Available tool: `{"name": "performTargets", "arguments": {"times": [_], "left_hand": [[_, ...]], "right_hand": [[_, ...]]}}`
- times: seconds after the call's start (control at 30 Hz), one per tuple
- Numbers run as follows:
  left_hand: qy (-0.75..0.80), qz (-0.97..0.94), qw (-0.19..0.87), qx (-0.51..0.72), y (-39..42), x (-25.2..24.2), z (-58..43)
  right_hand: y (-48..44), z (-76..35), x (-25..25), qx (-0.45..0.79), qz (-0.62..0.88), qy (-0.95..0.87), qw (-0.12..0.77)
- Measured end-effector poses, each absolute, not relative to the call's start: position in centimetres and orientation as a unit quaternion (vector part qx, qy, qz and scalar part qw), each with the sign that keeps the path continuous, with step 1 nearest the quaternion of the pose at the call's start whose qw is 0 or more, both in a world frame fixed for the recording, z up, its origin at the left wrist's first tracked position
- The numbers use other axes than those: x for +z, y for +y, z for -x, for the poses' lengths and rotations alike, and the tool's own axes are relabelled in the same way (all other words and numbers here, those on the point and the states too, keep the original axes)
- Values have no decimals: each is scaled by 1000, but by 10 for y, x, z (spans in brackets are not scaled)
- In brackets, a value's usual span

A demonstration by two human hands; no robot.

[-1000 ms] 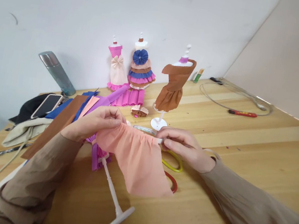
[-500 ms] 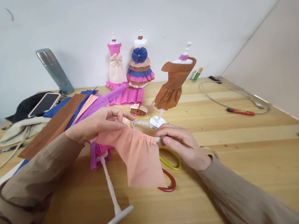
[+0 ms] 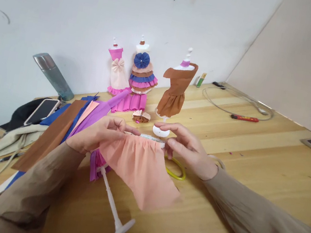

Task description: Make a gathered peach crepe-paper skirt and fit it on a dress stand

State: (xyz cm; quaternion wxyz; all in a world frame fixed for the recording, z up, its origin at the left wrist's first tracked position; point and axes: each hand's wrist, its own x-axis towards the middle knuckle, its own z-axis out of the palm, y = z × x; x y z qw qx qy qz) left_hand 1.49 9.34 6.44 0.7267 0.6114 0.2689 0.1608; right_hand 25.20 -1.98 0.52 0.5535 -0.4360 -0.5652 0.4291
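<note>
Between my hands hangs a peach ruffled piece of crepe-like material (image 3: 143,170), gathered along its top edge. My left hand (image 3: 102,131) is closed on the left end of that gathered edge. Behind the edge is a white tape roll (image 3: 152,138) with printing, now seen nearly edge-on. My right hand (image 3: 187,147) is at the roll's right end, index finger stretched out above and the thumb and other fingers bent around the end; their exact grip is partly hidden. Below lies a white doll stand (image 3: 112,203) on its side, a purple and pink skirt (image 3: 96,166) at its upper end.
Dressed mini mannequins stand behind, including a brown-dressed one (image 3: 176,92). Colored strips (image 3: 51,131) and a phone (image 3: 42,111) lie left, near a leaning bottle (image 3: 53,75). Yellow-handled scissors (image 3: 175,173) show under my right hand. A red cutter (image 3: 244,118) and cable (image 3: 220,99) lie right.
The tape roll has tipped from a visible ring to nearly edge-on. My right index finger has lifted and stretched leftward. The peach piece's lower edge swings down and right, covering the red handle.
</note>
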Motion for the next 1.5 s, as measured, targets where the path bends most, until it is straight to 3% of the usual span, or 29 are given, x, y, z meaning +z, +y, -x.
{"name": "performTargets", "arguments": {"times": [0.2, 0.4, 0.5, 0.77, 0.87, 1.03, 1.2, 1.5], "left_hand": [[283, -643, 679, 216, 100, 74, -8], [309, -700, 582, 275, 104, 88, 2], [315, -718, 551, 284, 104, 89, 3], [325, -749, 511, 268, 100, 94, 0], [309, -748, 531, 250, 98, 97, 3], [293, -751, 556, 199, 96, 101, 10], [271, -755, 573, 170, 96, 103, 11], [265, -766, 562, 164, 96, 104, 10]], "right_hand": [[-16, -258, 5, 351, 547, -547, 527], [-22, -253, 13, 301, 558, -755, 164], [-31, -246, 16, 235, 558, -790, 96], [-31, -243, 9, 185, 577, -791, 83], [-19, -252, 0, 194, 605, -758, 148], [6, -274, -24, 62, 651, -708, 264], [22, -279, -37, -36, 672, -715, 188], [35, -277, -30, -68, 689, -713, 116]]}}
